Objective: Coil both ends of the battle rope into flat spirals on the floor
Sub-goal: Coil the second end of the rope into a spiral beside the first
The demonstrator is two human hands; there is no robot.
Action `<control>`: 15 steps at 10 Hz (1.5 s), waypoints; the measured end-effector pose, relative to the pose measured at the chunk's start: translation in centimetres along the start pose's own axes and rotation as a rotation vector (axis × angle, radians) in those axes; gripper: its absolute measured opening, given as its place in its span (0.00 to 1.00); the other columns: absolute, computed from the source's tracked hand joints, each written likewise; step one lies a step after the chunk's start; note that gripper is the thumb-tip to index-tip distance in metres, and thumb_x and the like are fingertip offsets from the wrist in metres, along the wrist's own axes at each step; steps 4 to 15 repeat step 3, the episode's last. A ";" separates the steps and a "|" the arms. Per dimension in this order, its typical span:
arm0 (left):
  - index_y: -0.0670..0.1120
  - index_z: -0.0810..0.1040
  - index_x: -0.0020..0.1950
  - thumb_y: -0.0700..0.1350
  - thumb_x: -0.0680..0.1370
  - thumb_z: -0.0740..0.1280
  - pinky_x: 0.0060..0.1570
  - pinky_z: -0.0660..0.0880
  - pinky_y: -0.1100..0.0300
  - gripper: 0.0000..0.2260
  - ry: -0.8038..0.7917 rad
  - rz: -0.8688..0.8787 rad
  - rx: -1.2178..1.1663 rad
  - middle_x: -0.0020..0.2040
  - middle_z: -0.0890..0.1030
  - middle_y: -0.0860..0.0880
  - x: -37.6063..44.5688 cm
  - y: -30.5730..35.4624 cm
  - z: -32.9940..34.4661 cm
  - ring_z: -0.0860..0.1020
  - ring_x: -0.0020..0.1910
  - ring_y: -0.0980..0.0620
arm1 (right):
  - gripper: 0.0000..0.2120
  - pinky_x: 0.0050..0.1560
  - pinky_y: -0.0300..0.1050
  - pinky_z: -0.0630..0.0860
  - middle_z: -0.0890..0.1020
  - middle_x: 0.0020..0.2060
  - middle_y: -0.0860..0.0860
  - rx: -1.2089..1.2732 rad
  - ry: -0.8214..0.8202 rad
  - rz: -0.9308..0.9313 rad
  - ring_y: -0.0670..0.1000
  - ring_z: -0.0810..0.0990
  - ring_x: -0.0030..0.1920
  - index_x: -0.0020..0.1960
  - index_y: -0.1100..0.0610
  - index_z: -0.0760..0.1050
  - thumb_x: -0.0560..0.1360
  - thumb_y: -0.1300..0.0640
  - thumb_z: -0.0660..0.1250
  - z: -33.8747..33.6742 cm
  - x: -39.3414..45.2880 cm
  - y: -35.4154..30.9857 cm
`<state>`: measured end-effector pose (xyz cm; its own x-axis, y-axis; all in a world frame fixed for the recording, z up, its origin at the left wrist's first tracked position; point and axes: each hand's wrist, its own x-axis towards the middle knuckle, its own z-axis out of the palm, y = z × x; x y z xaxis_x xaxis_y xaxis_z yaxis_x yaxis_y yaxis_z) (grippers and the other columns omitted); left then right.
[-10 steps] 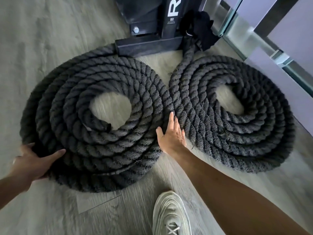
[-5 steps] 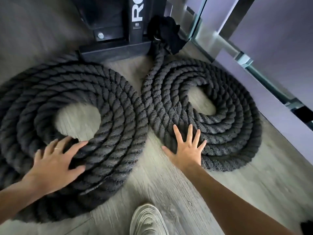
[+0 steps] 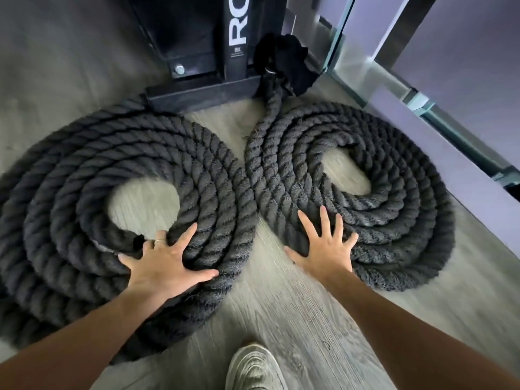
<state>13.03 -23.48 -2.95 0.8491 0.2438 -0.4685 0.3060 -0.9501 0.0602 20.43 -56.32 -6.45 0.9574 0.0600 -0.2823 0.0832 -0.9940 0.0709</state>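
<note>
Both flat, splayed palms now press coils: left hand (image 3: 166, 266), right hand (image 3: 327, 249).

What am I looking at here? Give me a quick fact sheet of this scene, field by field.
setting: wood-look floor beside a black rack base
left coil: flat spiral, open centre, rope end at inner edge
right coil: flat spiral, open centre
contact: the coils touch in the middle
anchor: rope runs up to a black wrapped strap on the rack
left hand: fingers spread, flat on left coil
right hand: fingers spread, flat on right coil's near edge
also visible: a pale shoe
</note>
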 end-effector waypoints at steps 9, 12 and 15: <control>0.68 0.39 0.78 0.77 0.69 0.59 0.72 0.55 0.30 0.44 -0.060 0.060 -0.022 0.82 0.45 0.48 -2.8 -0.3 -1.6 0.45 0.80 0.41 | 0.47 0.75 0.74 0.43 0.33 0.81 0.55 0.079 -0.208 0.031 0.65 0.34 0.79 0.80 0.43 0.30 0.77 0.31 0.58 -3.8 -2.2 -3.0; 0.68 0.39 0.78 0.77 0.69 0.59 0.72 0.55 0.30 0.44 -0.060 0.060 -0.022 0.82 0.45 0.48 -2.8 -0.3 -1.6 0.45 0.80 0.41 | 0.47 0.75 0.74 0.43 0.33 0.81 0.55 0.079 -0.208 0.031 0.65 0.34 0.79 0.80 0.43 0.30 0.77 0.31 0.58 -3.8 -2.2 -3.0; 0.68 0.39 0.78 0.77 0.69 0.59 0.72 0.55 0.30 0.44 -0.060 0.060 -0.022 0.82 0.45 0.48 -2.8 -0.3 -1.6 0.45 0.80 0.41 | 0.47 0.75 0.74 0.43 0.33 0.81 0.55 0.079 -0.208 0.031 0.65 0.34 0.79 0.80 0.43 0.30 0.77 0.31 0.58 -3.8 -2.2 -3.0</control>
